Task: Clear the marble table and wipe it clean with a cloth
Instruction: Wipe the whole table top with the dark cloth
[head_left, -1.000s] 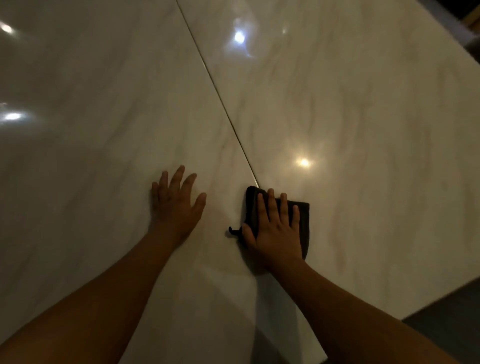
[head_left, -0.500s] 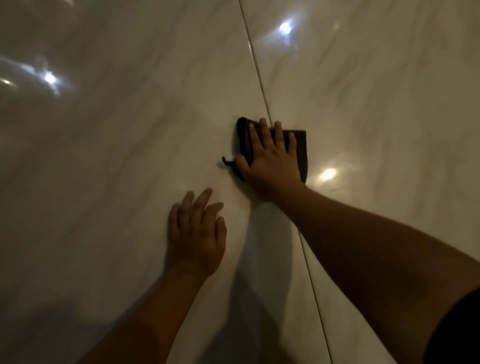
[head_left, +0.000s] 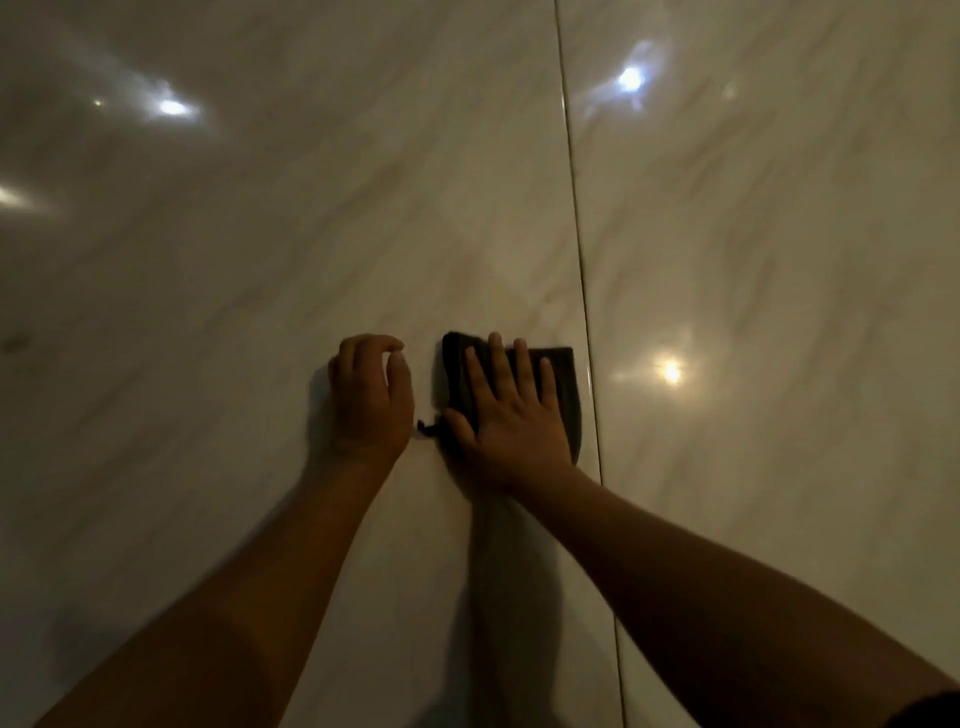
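The pale, glossy marble table (head_left: 260, 270) fills the whole view. A small dark folded cloth (head_left: 563, 379) lies flat on it just left of a thin seam (head_left: 582, 291) that runs from top to bottom. My right hand (head_left: 511, 415) presses flat on the cloth with fingers spread, covering most of it. A short loop of the cloth (head_left: 426, 427) sticks out at its left. My left hand (head_left: 371, 397) rests on the marble right beside the cloth, its fingers curled inward, holding nothing.
Several bright light reflections (head_left: 670, 370) glint on the marble. Both forearms reach in from the bottom of the view. No table edge and no other object shows.
My right hand has drawn the cloth back toward me and slightly left of the seam. My left hand now sits level with it, and its fingers have curled in.
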